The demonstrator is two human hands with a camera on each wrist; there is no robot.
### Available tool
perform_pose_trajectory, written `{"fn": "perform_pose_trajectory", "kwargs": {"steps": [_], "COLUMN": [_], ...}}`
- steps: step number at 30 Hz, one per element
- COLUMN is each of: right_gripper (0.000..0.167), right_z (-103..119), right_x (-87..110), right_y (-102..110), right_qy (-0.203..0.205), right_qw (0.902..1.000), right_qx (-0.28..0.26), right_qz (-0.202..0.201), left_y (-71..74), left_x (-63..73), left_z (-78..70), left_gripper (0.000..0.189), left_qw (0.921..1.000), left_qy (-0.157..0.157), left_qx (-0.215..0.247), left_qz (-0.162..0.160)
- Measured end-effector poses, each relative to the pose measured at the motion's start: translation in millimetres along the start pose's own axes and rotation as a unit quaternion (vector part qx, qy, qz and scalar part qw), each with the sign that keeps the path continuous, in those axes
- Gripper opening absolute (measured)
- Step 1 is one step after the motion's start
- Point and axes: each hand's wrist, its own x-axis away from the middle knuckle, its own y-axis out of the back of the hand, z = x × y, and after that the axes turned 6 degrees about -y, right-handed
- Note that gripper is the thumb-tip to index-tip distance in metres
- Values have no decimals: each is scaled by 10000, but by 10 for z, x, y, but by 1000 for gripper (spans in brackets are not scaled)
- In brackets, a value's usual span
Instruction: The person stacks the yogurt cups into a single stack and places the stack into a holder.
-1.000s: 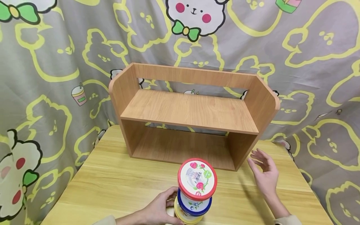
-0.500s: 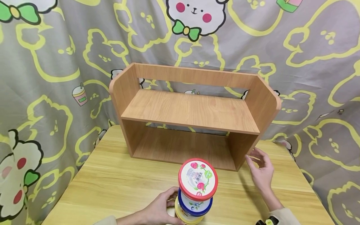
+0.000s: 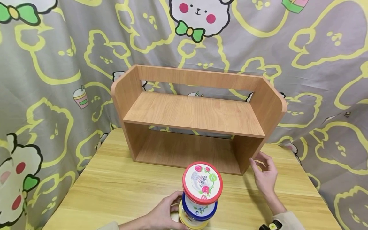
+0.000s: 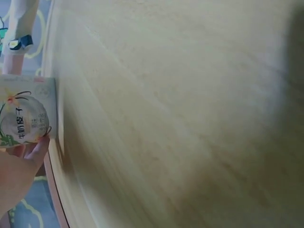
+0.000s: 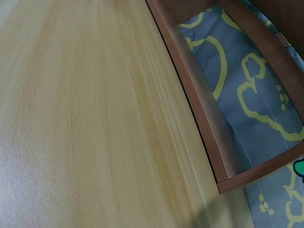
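Note:
Three round tubs stand stacked at the front of the table: a red-lidded tub (image 3: 202,182) with strawberries on top, a blue-rimmed tub (image 3: 199,211) in the middle and a yellow-rimmed tub (image 3: 188,222) at the bottom. My left hand (image 3: 165,211) holds the bottom tub from the left, thumb in front; in the left wrist view its pale printed side (image 4: 28,111) shows. My right hand (image 3: 265,175) is at the lower right side of a two-tier wooden shelf (image 3: 192,110). Its thumb is at the front edge, its loosely bent fingers at the outer side. The right wrist view shows no hand.
The shelf stands on a light wooden table (image 3: 115,182), its back towards a grey curtain (image 3: 95,64) with yellow cartoon outlines. A black and yellow device (image 3: 271,226) sits on my right wrist. Table surface lies between the tubs and the shelf.
My right hand has moved left to the shelf's right side panel. The left hand, the tubs and the shelf stay in place.

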Motion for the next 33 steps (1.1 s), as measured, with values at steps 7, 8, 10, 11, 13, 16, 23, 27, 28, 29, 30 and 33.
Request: {"fn": "perform_pose_trajectory", "kwargs": {"steps": [7, 8, 10, 11, 13, 16, 23, 27, 28, 29, 30, 33], "right_gripper": [40, 40, 40, 40, 40, 40, 39, 40, 40, 40, 40, 39], "right_z": [6, 9, 17, 21, 29, 38, 39, 36, 36, 33, 29, 28], "right_x": [7, 9, 13, 14, 15, 17, 16, 15, 13, 10, 7, -2], "right_y": [-10, -10, -12, -13, -13, -14, -20, -13, -11, -8, -4, 5], "right_qy": [-16, -14, -17, -21, -26, -70, -46, -26, -23, -28, -34, -34], "right_qw": [10000, 10000, 10000, 10000, 9999, 9999, 9999, 9999, 9999, 9998, 9998, 9996], "right_qx": [42, 88, 87, 91, 105, 148, 108, 144, 133, 184, 208, 292], "right_qz": [-14, -9, 2, 5, 4, -12, -3, 5, 5, 8, 16, 31], "left_y": [1, 2, 10, 15, 34, 71, 148, 184, 193, 203, 212, 245], "left_x": [-9, -11, -21, -27, -44, -74, -145, -195, -210, -224, -239, -280], "left_z": [-53, -61, -84, -96, -127, -175, -304, -387, -407, -428, -448, -501], "left_gripper": [87, 86, 86, 86, 85, 85, 88, 89, 89, 89, 88, 88], "left_qw": [9997, 9996, 9992, 9989, 9983, 9974, 9952, 9943, 9943, 9943, 9942, 9935], "left_qy": [208, 230, 283, 303, 359, 410, 404, 357, 336, 306, 292, 263], "left_qx": [-61, -101, -166, -216, -285, -397, -684, -784, -787, -789, -804, -865], "left_qz": [-126, -156, -237, -273, -347, -436, -573, -631, -637, -644, -658, -687]}}
